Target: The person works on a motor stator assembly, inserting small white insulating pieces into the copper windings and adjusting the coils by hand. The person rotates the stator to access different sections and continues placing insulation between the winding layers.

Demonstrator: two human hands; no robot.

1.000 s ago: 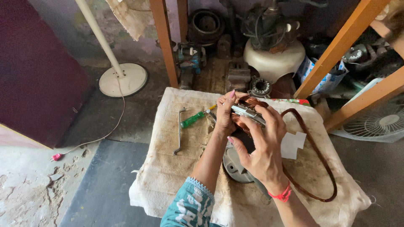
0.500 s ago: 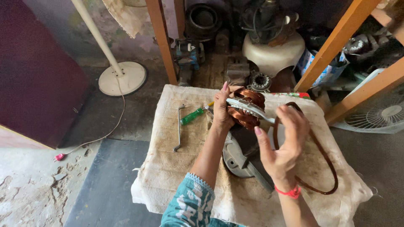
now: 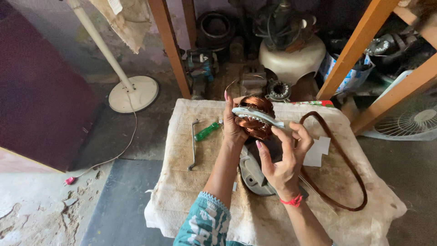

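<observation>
Copper-wound stator (image 3: 253,119), held raised above cloth-covered table (image 3: 191,191), white toothed strip (image 3: 259,119) laid across its face. Left hand (image 3: 233,125) grip closed around stator's left side; right hand (image 3: 284,157) grip pinching strip's right end between thumb and fingers. Beneath: grey metal housing (image 3: 250,173), brown belt loop (image 3: 346,164), green-handled screwdriver (image 3: 207,131), bent metal rod (image 3: 194,146).

Screwdriver (image 3: 207,131) & bent rod (image 3: 194,145) lie on cloth (image 3: 191,191), left of coil (image 3: 253,118); belt (image 3: 339,168) right.
</observation>
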